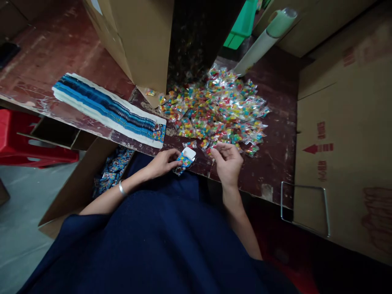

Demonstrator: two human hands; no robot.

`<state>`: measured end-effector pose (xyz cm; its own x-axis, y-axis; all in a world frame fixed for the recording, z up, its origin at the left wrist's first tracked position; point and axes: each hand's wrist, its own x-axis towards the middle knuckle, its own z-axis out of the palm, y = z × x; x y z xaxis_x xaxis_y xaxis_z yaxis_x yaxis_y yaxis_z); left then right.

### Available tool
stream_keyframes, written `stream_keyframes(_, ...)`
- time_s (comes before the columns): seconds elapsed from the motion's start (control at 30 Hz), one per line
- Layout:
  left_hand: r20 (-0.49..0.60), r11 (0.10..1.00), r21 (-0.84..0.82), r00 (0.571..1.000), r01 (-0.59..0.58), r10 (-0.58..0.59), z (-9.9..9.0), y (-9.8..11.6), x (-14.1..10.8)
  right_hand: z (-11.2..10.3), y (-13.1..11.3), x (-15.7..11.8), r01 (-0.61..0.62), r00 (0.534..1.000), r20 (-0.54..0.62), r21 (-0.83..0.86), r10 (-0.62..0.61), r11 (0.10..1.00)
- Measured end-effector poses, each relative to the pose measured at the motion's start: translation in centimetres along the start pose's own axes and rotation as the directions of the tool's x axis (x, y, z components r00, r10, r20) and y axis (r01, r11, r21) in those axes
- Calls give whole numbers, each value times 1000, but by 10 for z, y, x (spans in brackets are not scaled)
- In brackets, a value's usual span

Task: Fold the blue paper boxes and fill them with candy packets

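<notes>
My left hand (165,163) holds a small blue printed carton (185,160) at the table's front edge, its white end flap raised. The fingers of my right hand (228,161) are closed at the near edge of a pile of clear candy packets (220,106) filled with colourful sweets. They seem to pinch one packet, mostly covered by the fingers. One loose packet (190,144) lies just behind the carton. Left of my hands, a long row of flat, overlapping blue cartons (113,110) stretches across the table.
A large cardboard box (147,41) tips open behind the packet pile. A film roll (266,41) and a green crate (241,28) stand farther back. Beside my left arm, a box holds several filled blue packs (113,169). A big carton (346,134) and a wire handle (306,185) are at right.
</notes>
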<state>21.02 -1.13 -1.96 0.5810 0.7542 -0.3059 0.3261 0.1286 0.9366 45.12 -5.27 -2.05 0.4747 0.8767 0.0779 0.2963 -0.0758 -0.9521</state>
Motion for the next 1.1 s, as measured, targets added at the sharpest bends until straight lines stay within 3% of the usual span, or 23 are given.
stream_keyframes(0.17,-3,997,-50,998,-58,58,7,8,3,15,-35,-12,89,994,61,31,-91,996)
stream_keyframes(0.27,-51,984,-144,994,-103,97,9,13,1,22,-39,-16,208,973,118,-81,-198,975)
stream_keyframes(0.37,-117,970,-205,987,-130,107,12,13,0,24,-39,-15,379,922,181,-230,-343,897)
stream_keyframes(0.43,-167,956,-255,980,-145,105,13,12,0,25,-37,-14,415,903,224,-237,-367,878)
stream_keyframes(0.63,-262,883,-402,955,-240,140,15,12,1,35,-19,-27,134,969,199,67,-145,989)
stream_keyframes(0.9,-160,880,-437,979,-185,126,16,3,0,42,-16,-25,361,921,201,-122,-333,925)
stream_keyframes(0.97,-180,877,-435,974,-204,137,16,4,-1,45,-17,-23,344,926,195,-82,-323,936)
stream_keyframes(1.1,-243,871,-438,962,-223,124,16,8,-6,51,-20,-25,180,966,164,137,-202,974)
